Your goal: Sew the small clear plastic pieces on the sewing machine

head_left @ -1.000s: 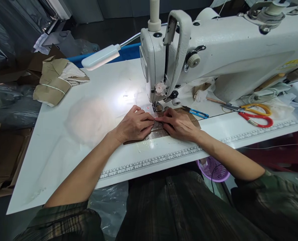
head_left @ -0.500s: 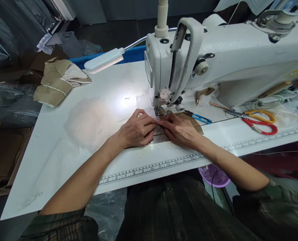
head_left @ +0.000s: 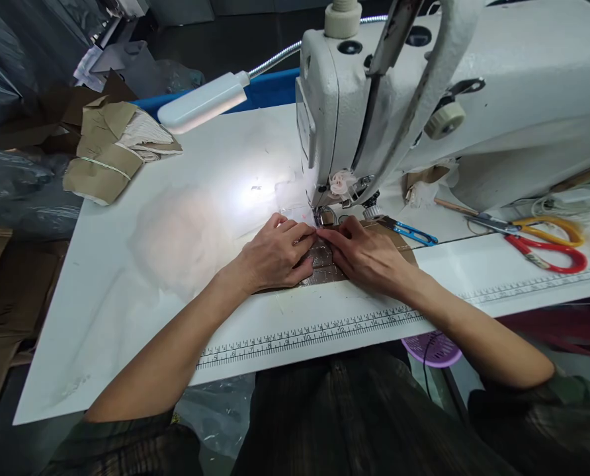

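My left hand (head_left: pixel 282 254) rests just left of the presser foot (head_left: pixel 319 215), fingers bent and pressed down together. From the other side my right hand (head_left: pixel 367 254) reaches in, thumb and index finger closed, its tip almost meeting the left fingertips in front of the foot. What the fingertips hold is mostly hidden; a pale, thin piece (head_left: pixel 297 214) shows beside the foot. Beneath both hands lies a brown sheet covered with shiny tape (head_left: pixel 321 268). Over them stands the white sewing machine (head_left: pixel 325 99).
Blue thread snips (head_left: pixel 411 231) lie right of the foot, with red-and-yellow-handled scissors (head_left: pixel 547 248) farther right. A lamp (head_left: pixel 203 102) hangs over the white table (head_left: pixel 126 317). A tied brown bundle (head_left: pixel 104 155) sits at the back left. A ruler strip (head_left: pixel 299 339) runs along the front edge.
The view has moved closer, so the machine looks larger and farther right. Both hands keep nearly the same pose in front of the presser foot.
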The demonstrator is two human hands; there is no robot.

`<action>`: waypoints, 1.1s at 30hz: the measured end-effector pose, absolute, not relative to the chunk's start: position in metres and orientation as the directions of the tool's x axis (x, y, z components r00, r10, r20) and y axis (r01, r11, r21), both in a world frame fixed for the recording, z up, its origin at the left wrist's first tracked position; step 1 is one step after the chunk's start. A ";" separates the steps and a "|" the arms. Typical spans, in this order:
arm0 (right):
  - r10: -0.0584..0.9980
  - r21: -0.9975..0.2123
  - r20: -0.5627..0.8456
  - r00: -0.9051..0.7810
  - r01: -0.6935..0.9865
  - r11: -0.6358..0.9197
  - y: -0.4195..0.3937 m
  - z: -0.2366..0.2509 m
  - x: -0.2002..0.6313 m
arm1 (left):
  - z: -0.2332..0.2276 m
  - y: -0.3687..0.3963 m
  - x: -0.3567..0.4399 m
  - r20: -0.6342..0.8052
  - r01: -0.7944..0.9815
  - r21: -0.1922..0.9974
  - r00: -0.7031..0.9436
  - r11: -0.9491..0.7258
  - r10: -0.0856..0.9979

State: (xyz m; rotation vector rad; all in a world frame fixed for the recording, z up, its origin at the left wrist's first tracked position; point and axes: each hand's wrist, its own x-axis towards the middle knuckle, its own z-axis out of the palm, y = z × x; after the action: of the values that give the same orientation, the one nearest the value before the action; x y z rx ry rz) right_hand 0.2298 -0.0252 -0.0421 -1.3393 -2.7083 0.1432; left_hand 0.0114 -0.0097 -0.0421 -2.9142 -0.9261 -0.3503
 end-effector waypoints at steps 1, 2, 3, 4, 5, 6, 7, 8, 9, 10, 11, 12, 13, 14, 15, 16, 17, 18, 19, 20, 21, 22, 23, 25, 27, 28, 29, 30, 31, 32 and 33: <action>0.787 -0.139 0.072 -0.613 0.775 0.616 -0.025 -0.043 0.230 | -0.043 -0.010 0.012 0.234 0.583 -0.005 0.791 -0.813 0.566; 0.781 -0.139 0.074 -0.620 0.769 0.624 -0.026 -0.043 0.231 | -0.043 -0.010 0.012 0.235 0.588 -0.019 0.789 -0.809 0.568; 0.779 -0.136 0.070 -0.623 0.767 0.626 -0.026 -0.042 0.231 | -0.044 -0.010 0.013 0.237 0.594 -0.033 0.786 -0.804 0.571; 0.780 -0.132 0.058 -0.623 0.770 0.624 -0.026 -0.042 0.231 | -0.044 -0.010 0.013 0.236 0.599 -0.046 0.784 -0.799 0.574; 0.785 -0.126 0.043 -0.618 0.776 0.618 -0.026 -0.040 0.230 | -0.044 -0.010 0.014 0.232 0.603 -0.056 0.783 -0.796 0.577; 0.792 -0.121 0.026 -0.610 0.785 0.608 -0.025 -0.039 0.230 | -0.044 -0.009 0.014 0.227 0.606 -0.062 0.782 -0.793 0.580; 0.799 -0.116 0.010 -0.602 0.793 0.599 -0.025 -0.037 0.229 | -0.044 -0.009 0.014 0.219 0.610 -0.066 0.781 -0.790 0.585; 0.804 -0.113 -0.003 -0.595 0.799 0.591 -0.025 -0.035 0.228 | -0.044 -0.008 0.014 0.211 0.613 -0.067 0.780 -0.787 0.590; 0.807 -0.112 -0.011 -0.590 0.803 0.586 -0.025 -0.034 0.227 | -0.043 -0.008 0.014 0.204 0.617 -0.068 0.778 -0.784 0.595; 0.808 -0.111 -0.015 -0.589 0.804 0.584 -0.024 -0.033 0.226 | -0.043 -0.007 0.014 0.198 0.621 -0.070 0.776 -0.781 0.599; 0.808 -0.111 -0.014 -0.589 0.804 0.584 -0.024 -0.033 0.226 | -0.043 -0.007 0.014 0.194 0.625 -0.072 0.774 -0.778 0.603; 0.806 -0.113 -0.010 -0.592 0.802 0.587 -0.023 -0.033 0.226 | -0.043 -0.006 0.014 0.190 0.629 -0.074 0.771 -0.774 0.608; 0.804 -0.117 -0.004 -0.594 0.799 0.590 -0.022 -0.034 0.226 | -0.043 -0.006 0.014 0.186 0.633 -0.075 0.768 -0.770 0.613; 0.802 -0.125 0.006 -0.597 0.796 0.593 -0.021 -0.035 0.228 | -0.043 -0.005 0.015 0.182 0.639 -0.076 0.764 -0.766 0.619; 0.799 -0.140 0.021 -0.601 0.790 0.597 -0.020 -0.037 0.229 | -0.043 -0.005 0.015 0.176 0.645 -0.077 0.759 -0.760 0.626; 0.795 -0.167 0.040 -0.605 0.781 0.602 -0.018 -0.038 0.232 | -0.043 -0.005 0.015 0.170 0.652 -0.078 0.754 -0.754 0.634; 0.791 -0.207 0.062 -0.609 0.767 0.607 -0.016 -0.039 0.235 | -0.043 -0.005 0.015 0.164 0.659 -0.082 0.749 -0.748 0.642; 0.786 -0.255 0.082 -0.613 0.749 0.611 -0.013 -0.039 0.239 | -0.043 -0.005 0.016 0.156 0.665 -0.088 0.744 -0.742 0.649; 0.784 -0.309 0.096 -0.614 0.730 0.610 -0.011 -0.038 0.243 | -0.043 -0.005 0.016 0.149 0.671 -0.095 0.740 -0.736 0.656; 0.785 -0.362 0.101 -0.612 0.712 0.602 -0.009 -0.036 0.247 | -0.043 -0.006 0.017 0.143 0.676 -0.101 0.736 -0.730 0.662; 0.787 -0.413 0.094 -0.610 0.695 0.588 -0.006 -0.033 0.251 | -0.043 -0.006 0.017 0.138 0.682 -0.105 0.731 -0.724 0.669; 0.788 -0.457 0.076 -0.611 0.681 0.572 -0.004 -0.029 0.255 | -0.043 -0.006 0.018 0.133 0.689 -0.107 0.725 -0.717 0.676; 0.787 -0.496 0.051 -0.614 0.669 0.554 -0.002 -0.026 0.258 | -0.043 -0.006 0.018 0.131 0.695 -0.105 0.718 -0.711 0.683; 0.793 -0.568 -0.010 -0.610 0.656 0.497 0.003 -0.022 0.262 | -0.044 -0.006 0.019 0.130 0.706 -0.093 0.707 -0.702 0.695; 0.815 -0.662 -0.071 -0.575 0.639 0.393 0.008 -0.024 0.263 | -0.045 -0.006 0.018 0.132 0.713 -0.084 0.701 -0.696 0.701; 0.836 -0.710 -0.099 -0.539 0.627 0.321 0.011 -0.027 0.263 | -0.046 -0.005 0.018 0.135 0.714 -0.083 0.699 -0.695 0.702; 0.860 -0.751 -0.122 -0.496 0.613 0.247 0.014 -0.031 0.262 | -0.047 -0.004 0.018 0.138 0.716 -0.085 0.697 -0.693 0.703; 0.880 -0.784 -0.137 -0.455 0.593 0.184 0.016 -0.035 0.262 | -0.047 -0.004 0.018 0.141 0.716 -0.087 0.697 -0.692 0.703; 0.894 -0.808 -0.148 -0.423 0.572 0.137 0.018 -0.038 0.262 | -0.048 -0.003 0.017 0.145 0.717 -0.089 0.696 -0.692 0.703; 0.903 -0.827 -0.153 -0.402 0.552 0.106 0.018 -0.041 0.262 | -0.048 -0.003 0.017 0.148 0.717 -0.089 0.696 -0.691 0.703; 0.907 -0.844 -0.155 -0.392 0.530 0.085 0.018 -0.042 0.262 | -0.048 -0.003 0.017 0.149 0.718 -0.087 0.695 -0.691 0.704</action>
State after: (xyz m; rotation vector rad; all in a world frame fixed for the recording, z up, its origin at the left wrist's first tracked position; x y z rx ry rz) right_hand 0.2622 0.0177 -0.0424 -1.4142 -1.9603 1.2373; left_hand 0.0170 -0.0029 -0.0481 -2.7635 -1.1656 -0.1564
